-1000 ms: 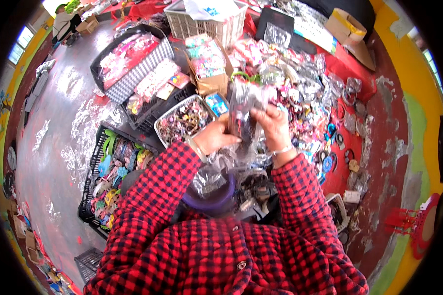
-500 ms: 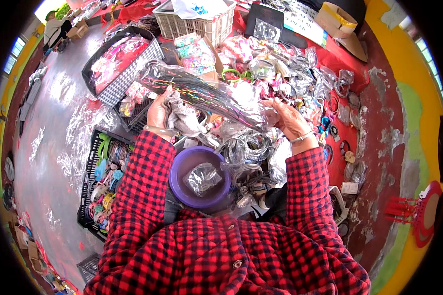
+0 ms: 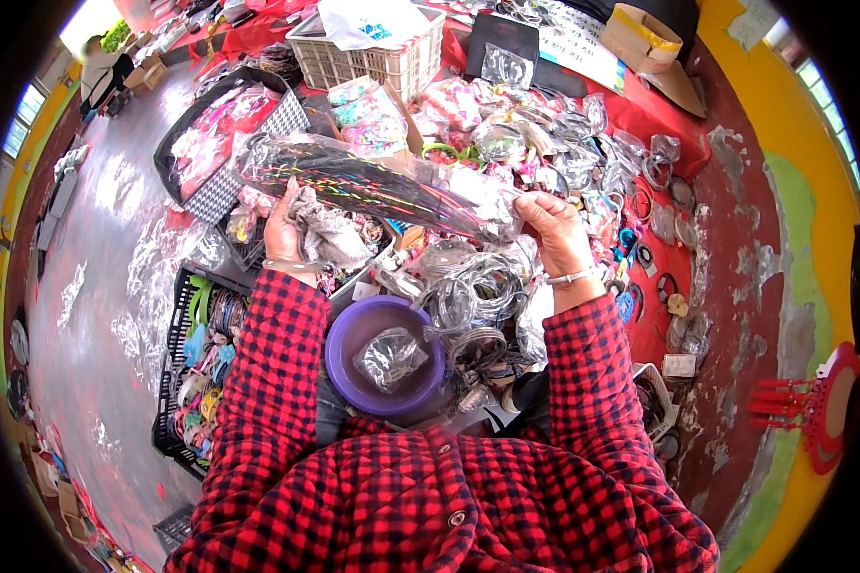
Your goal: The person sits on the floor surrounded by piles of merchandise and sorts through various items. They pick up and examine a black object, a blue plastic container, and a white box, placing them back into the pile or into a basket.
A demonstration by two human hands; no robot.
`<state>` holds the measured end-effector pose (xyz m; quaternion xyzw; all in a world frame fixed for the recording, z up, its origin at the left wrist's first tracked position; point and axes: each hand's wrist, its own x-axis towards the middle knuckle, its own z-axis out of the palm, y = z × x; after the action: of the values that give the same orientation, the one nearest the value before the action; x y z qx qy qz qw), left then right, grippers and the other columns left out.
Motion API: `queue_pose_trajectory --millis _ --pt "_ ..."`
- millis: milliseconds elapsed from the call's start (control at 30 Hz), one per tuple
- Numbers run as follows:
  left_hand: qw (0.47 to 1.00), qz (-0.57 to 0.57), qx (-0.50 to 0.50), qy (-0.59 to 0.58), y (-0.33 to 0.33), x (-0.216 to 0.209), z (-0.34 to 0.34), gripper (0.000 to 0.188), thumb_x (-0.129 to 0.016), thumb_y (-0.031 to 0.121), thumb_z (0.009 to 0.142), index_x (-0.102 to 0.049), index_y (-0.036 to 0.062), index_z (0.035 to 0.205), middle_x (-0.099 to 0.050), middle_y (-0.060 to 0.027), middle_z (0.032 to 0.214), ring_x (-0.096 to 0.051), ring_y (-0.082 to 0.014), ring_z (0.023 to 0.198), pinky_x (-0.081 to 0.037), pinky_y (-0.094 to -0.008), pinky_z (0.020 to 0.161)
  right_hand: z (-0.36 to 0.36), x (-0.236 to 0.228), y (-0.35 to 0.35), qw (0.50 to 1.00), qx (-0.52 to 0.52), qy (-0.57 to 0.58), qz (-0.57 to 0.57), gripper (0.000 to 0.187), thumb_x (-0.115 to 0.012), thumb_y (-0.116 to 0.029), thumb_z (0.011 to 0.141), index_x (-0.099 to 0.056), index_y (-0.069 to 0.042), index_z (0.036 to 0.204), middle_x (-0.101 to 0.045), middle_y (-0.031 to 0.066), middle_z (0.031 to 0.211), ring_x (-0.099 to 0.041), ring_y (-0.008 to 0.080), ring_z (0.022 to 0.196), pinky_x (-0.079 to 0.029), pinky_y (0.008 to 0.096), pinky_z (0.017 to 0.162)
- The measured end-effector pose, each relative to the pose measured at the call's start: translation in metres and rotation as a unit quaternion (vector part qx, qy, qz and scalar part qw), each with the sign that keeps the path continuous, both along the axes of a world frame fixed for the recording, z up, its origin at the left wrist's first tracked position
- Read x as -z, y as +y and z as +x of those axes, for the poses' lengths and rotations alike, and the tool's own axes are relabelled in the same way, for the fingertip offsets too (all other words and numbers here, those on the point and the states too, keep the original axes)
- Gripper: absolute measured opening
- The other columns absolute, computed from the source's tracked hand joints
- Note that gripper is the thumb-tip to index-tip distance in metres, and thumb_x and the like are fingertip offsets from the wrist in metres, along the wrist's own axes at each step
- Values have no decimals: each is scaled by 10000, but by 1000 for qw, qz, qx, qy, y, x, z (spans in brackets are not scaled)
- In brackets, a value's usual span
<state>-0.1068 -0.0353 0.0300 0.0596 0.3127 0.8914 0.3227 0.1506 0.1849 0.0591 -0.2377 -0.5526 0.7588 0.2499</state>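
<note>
A long clear plastic bag (image 3: 373, 187) of black strands flecked with bright colours is stretched between my hands, above the pile. My left hand (image 3: 282, 234) is closed on its left part from below, fingers partly hidden. A crumpled grey cloth (image 3: 333, 229) lies against that hand and seems held along with it. With thumb and fingers pinched, my right hand (image 3: 556, 234) grips the bag's loose clear right end. Below the bag stands a purple bowl (image 3: 337, 353) with a crumpled clear packet (image 3: 392, 359) inside.
Bagged hair accessories (image 3: 487, 286) heap up beyond the bowl. A black crate (image 3: 167, 401) of colourful bands stands at left, a houndstooth box (image 3: 215, 196) beyond it. At the back are a beige crate (image 3: 401, 65) and a cardboard box (image 3: 640, 38). A person (image 3: 100, 72) sits far left.
Both hands are a little further apart, the left having shifted left with the bag and grey cloth. My right fingers have gone from spread along the bag to pinching its end.
</note>
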Motion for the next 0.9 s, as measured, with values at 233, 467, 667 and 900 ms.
queue_pose_trajectory --millis 233,467,667,900 --pt "996 -83 29 -24 3 8 -7 145 -557 182 831 -583 60 904 -609 -44 754 -584 -148 647 -490 -289 604 -2 -7 -6 993 64 47 90 112 -600 -116 790 -632 -11 766 -597 11 753 -507 60 683 -389 189 636" --pt "971 -132 195 -40 17 29 16 223 -492 194 862 -572 20 975 -621 -72 830 -600 -167 676 -504 -296 612 -4 -10 -6 972 117 148 -139 128 -572 -155 819 -588 -62 906 -595 12 824 -544 82 736 -425 221 681" --pt "913 -256 308 -75 22 46 34 278 -490 284 869 -552 14 888 -613 -135 777 -592 -190 604 -501 -319 524 -6 6 -1 952 36 196 -231 86 -546 -155 827 -563 -76 857 -601 40 783 -583 153 701 -487 305 651" --pt "842 -186 269 429 46 18 98 634 -694 149 715 -360 -49 1217 -468 -152 1162 -431 -189 1112 -333 -308 942 -18 13 -17 957 9 145 -253 154 -542 -146 829 -563 -9 895 -617 117 759 -629 262 669 -510 357 628"
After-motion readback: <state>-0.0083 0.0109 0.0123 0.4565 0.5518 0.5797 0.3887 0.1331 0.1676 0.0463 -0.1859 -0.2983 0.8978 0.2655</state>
